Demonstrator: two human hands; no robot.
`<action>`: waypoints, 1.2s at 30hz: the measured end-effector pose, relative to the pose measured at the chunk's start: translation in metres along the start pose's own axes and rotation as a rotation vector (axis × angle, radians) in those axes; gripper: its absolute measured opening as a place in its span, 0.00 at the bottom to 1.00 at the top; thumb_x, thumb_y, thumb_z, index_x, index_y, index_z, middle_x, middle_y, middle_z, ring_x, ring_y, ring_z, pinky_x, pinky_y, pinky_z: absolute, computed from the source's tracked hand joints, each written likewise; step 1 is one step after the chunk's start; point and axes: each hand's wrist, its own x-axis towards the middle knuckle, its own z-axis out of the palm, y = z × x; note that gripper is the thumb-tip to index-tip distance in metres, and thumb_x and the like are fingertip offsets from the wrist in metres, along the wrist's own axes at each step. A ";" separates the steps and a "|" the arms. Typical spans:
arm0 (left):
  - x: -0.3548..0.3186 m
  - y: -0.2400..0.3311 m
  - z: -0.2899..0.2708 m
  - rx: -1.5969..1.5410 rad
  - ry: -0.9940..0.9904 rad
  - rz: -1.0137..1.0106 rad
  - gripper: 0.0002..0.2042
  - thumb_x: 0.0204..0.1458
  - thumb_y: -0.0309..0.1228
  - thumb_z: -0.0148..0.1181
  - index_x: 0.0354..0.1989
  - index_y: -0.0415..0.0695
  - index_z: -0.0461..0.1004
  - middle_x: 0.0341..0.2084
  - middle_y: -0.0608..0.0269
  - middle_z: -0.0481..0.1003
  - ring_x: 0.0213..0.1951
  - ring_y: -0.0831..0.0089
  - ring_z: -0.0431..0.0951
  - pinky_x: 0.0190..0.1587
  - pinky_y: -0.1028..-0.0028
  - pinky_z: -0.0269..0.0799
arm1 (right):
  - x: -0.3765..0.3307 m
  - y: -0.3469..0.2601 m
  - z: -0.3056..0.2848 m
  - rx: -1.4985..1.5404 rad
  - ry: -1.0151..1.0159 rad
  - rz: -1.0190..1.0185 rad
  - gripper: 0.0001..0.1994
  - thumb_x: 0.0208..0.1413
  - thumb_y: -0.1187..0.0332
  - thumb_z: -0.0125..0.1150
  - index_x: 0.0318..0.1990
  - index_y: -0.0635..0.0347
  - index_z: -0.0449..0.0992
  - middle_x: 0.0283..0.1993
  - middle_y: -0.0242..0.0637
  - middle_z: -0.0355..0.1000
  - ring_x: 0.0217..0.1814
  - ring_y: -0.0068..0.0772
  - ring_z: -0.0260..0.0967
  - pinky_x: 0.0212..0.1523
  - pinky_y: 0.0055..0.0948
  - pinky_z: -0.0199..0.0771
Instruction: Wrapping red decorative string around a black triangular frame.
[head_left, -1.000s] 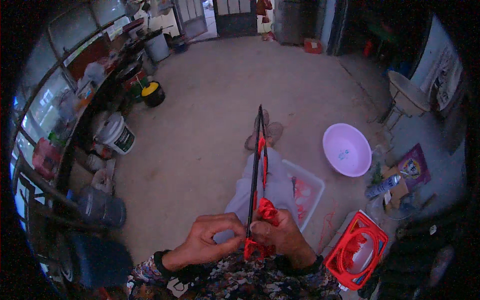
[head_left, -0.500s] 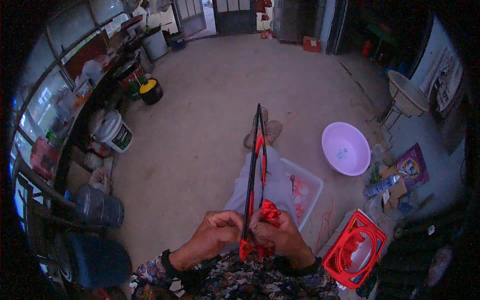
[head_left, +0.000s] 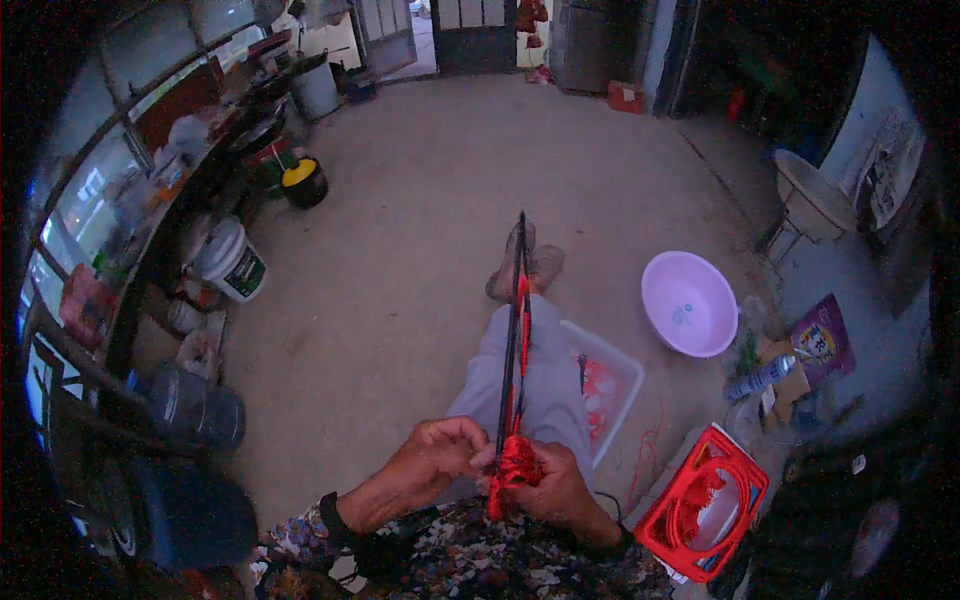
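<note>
A long, narrow black loop extends away from my hands over my legs, with red material along part of its right side. At its near end, a bunched red cord-like bundle is gripped by my right hand, whose fingers curl around it. My left hand is closed in a pinch against the loop's left side; what lies between its fingertips is too small to make out. A red strip hangs below the loop's near end, between the hands.
Right of my legs lies a translucent tray holding red pieces. Beyond it stands a lilac basin. A red frame-like container with red material sits near my right elbow. Buckets, including a white one, line the left side.
The loop has turned so it looks narrower. My right hand has drawn the red bundle lower and closer to the loop. My left fingers have shifted slightly.
</note>
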 end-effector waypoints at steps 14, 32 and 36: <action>-0.017 0.034 0.036 0.898 -0.030 0.545 0.04 0.43 0.19 0.57 0.29 0.37 0.71 0.26 0.61 0.73 0.31 0.75 0.74 0.37 0.77 0.68 | 0.000 -0.041 0.006 0.402 0.238 0.252 0.04 0.49 0.71 0.52 0.32 0.60 0.67 0.15 0.25 0.55 0.14 0.14 0.50 0.14 0.16 0.48; -0.028 0.050 0.035 1.064 -0.048 0.462 0.05 0.42 0.21 0.57 0.29 0.38 0.72 0.24 0.60 0.74 0.30 0.76 0.74 0.35 0.76 0.69 | 0.007 -0.030 0.005 0.312 0.051 0.136 0.09 0.53 0.62 0.54 0.35 0.57 0.66 0.22 0.23 0.63 0.22 0.15 0.59 0.22 0.17 0.59; -0.026 0.059 0.026 0.945 -0.071 0.360 0.05 0.43 0.22 0.58 0.29 0.38 0.73 0.25 0.63 0.75 0.30 0.79 0.73 0.36 0.77 0.68 | 0.012 -0.036 0.013 0.299 0.101 0.158 0.10 0.53 0.61 0.54 0.35 0.58 0.67 0.21 0.25 0.64 0.20 0.16 0.60 0.20 0.18 0.59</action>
